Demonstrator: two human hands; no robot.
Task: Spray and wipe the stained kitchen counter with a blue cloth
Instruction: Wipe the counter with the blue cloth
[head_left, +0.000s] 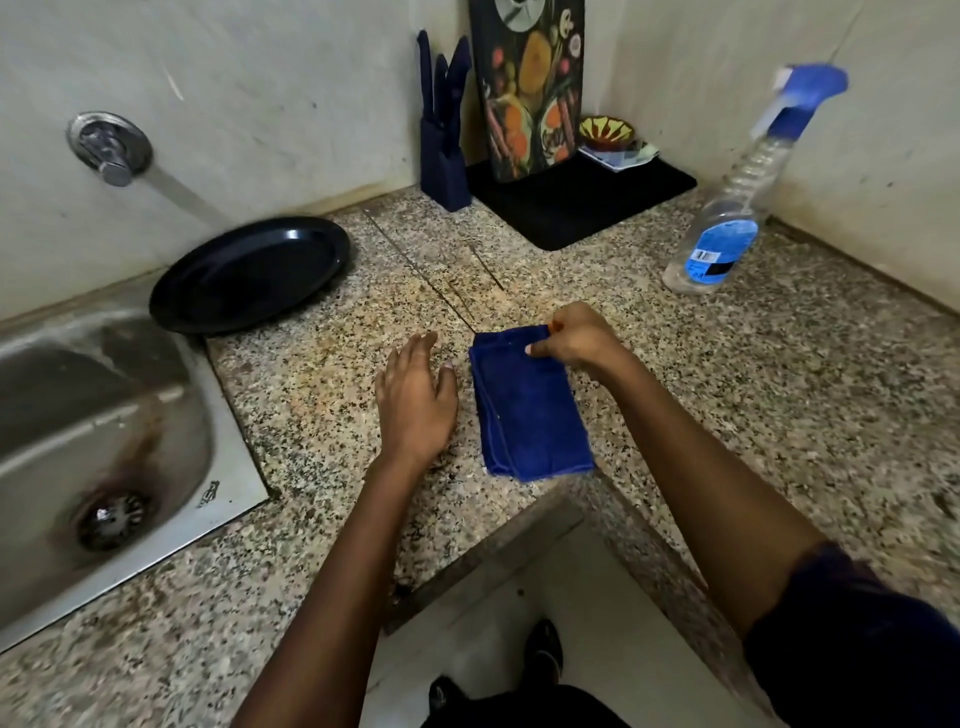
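A folded blue cloth (527, 410) lies flat on the speckled granite counter (322, 395) near its inner corner edge. My right hand (576, 338) pinches the cloth's far edge between thumb and fingers. Just left of the cloth, my left hand (415, 395) rests palm down on the counter with fingers apart, holding nothing. Brownish stains (457, 291) mark the counter beyond the cloth, along a seam. A clear spray bottle (727, 218) with a blue trigger head stands at the right, away from both hands.
A dark plate (249, 270) sits beside the steel sink (104, 415) at left, under a wall tap (111, 148). In the back corner stand a blue knife block (444, 156), a printed cutting board (530, 88), a black mat (582, 202) and a small bowl (605, 132).
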